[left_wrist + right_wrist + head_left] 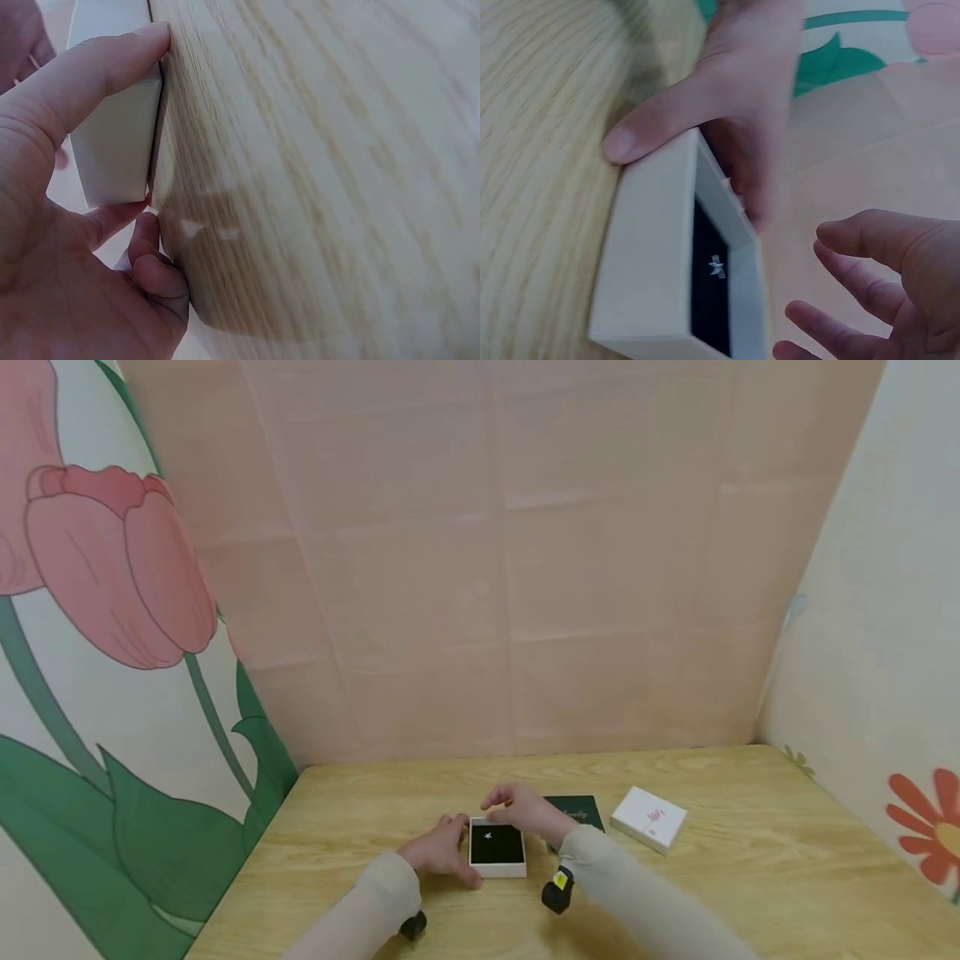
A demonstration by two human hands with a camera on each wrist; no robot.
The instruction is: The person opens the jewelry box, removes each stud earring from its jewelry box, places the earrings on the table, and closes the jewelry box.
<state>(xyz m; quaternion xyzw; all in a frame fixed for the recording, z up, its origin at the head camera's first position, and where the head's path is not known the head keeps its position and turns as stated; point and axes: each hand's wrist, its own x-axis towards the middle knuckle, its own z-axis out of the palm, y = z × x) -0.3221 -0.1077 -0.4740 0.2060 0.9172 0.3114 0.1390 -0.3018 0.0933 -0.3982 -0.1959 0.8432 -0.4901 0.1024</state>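
Note:
A small white box [501,871] without a lid sits on the wooden table. A black pad [498,852] lines it, and a tiny silver star-shaped piece [717,266] shows on the pad. My left hand [441,850] grips the box at its left side, thumb at the near corner and fingers round toward the far side. In the left wrist view the thumb [112,64] lies across the white wall. Over the far right edge of the box hovers my right hand [521,810]. Its fingers [847,330] are spread and loosely bent, with nothing between them.
Right of the box lies a flat dark green item [581,808] with light lettering, partly behind my right forearm. Farther right is a white box-shaped piece [649,820] with a pink print. A pink sheet [510,610] hangs behind the table [375,793].

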